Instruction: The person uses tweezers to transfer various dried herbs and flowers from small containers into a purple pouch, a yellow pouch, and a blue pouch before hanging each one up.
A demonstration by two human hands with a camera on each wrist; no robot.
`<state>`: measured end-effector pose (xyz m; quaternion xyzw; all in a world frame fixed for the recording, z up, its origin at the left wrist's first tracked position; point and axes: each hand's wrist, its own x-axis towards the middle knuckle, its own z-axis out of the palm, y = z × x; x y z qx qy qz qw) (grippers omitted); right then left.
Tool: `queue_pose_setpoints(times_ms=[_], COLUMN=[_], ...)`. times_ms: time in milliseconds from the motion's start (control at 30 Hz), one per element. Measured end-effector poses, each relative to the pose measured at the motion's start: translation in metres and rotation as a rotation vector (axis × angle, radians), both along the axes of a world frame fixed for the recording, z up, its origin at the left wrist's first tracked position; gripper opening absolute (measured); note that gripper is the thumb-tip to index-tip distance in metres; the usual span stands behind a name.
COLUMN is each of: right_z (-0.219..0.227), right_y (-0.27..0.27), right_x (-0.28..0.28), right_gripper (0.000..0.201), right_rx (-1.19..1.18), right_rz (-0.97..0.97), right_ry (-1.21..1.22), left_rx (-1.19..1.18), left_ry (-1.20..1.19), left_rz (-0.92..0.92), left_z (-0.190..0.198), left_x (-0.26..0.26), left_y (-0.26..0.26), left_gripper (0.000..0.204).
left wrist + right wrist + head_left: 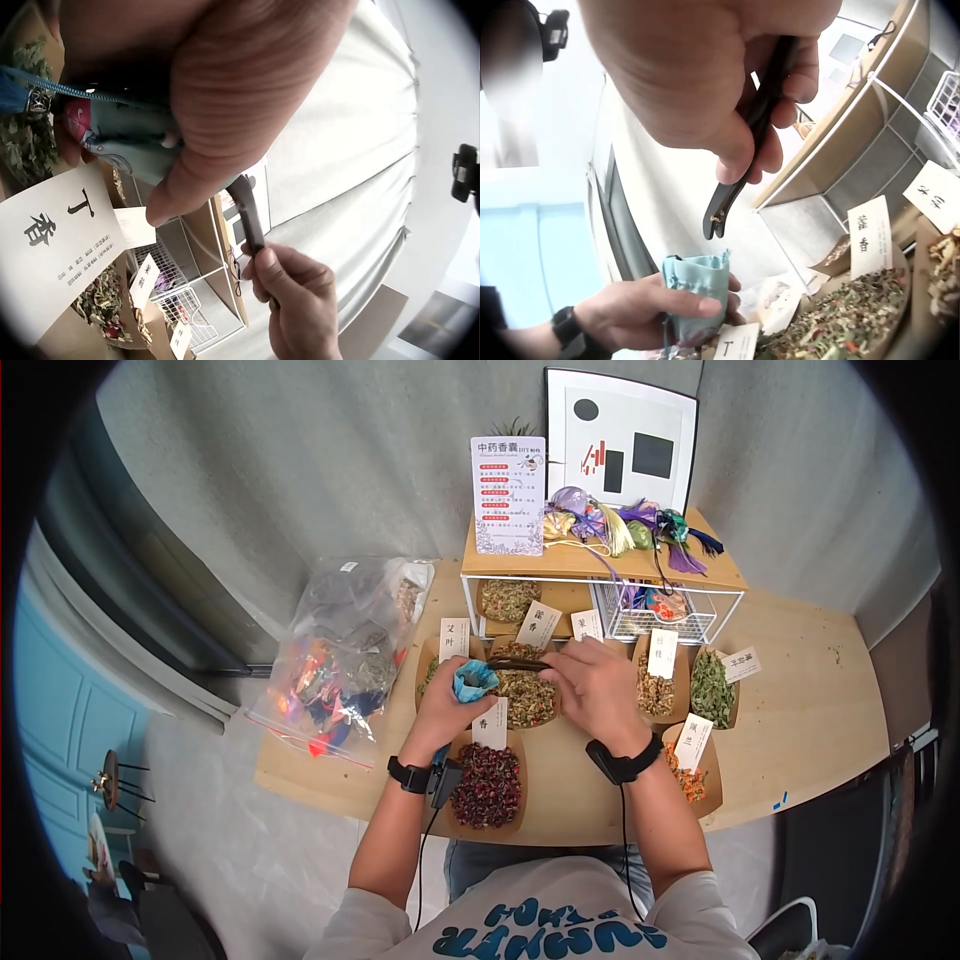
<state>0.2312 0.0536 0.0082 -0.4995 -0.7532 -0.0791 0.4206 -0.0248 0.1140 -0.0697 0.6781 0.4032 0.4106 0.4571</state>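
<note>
My left hand (440, 712) grips a light-blue drawstring pouch (697, 281) with its mouth open and facing up. In my right hand (602, 695) is a pair of dark tongs (724, 199), pinched between thumb and fingers. Small brown bits sit between the tong tips, which are just above the pouch mouth in the right wrist view. From the pouch hangs a blue cord (71, 88) with a tassel. Under the hands stands a paper tray of mixed dried herbs (530, 705). Closer to the body lies a tray of dark red dried buds (487, 788) with a white label card (490, 726).
More labelled herb trays stand right, including green leaves (712, 690) and orange petals (690, 780). A clear plastic bag (335, 660) lies left. Behind, a wooden shelf (600, 565) carries tasselled sachets (575, 510), a printed card (508, 495) and a framed board (622, 445), above a wire basket (650, 622).
</note>
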Motion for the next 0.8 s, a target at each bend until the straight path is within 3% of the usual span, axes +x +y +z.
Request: queue_pose_setpoints(times_ms=[67, 167, 300, 400, 500, 700, 800], right_z=[0.006, 0.010, 0.012, -0.011, -0.035, -0.045, -0.043], right_y=[0.005, 0.011, 0.011, 0.021, 0.030, 0.025, 0.021], right_x=[-0.009, -0.017, -0.002, 0.011, 0.015, 0.019, 0.032], right_gripper=[0.012, 0.014, 0.014, 0.012, 0.012, 0.018, 0.021], right_rx=[-0.043, -0.059, -0.105, -0.235, -0.303, -0.395, -0.366], right_rz=[0.162, 0.232, 0.206, -0.060, -0.160, -0.140, -0.309], right_ry=[-0.078, -0.170, -0.027, 0.001, -0.202, -0.160, -0.205], left_rx=[0.000, -0.001, -0.020, -0.070, -0.028, -0.067, -0.061], left_ry=[0.026, 0.002, -0.011, -0.091, -0.067, -0.092, -0.093], left_rz=[-0.018, -0.033, -0.003, -0.002, 0.008, 0.013, 0.009], left_z=[0.003, 0.003, 0.000, 0.001, 0.004, 0.006, 0.003], left_x=[0.003, 0.005, -0.006, -0.011, -0.011, -0.015, -0.016], left_y=[-0.001, -0.002, -0.002, -0.003, -0.005, -0.007, -0.005], left_gripper=[0.052, 0.053, 0.050, 0.044, 0.039, 0.038, 0.037])
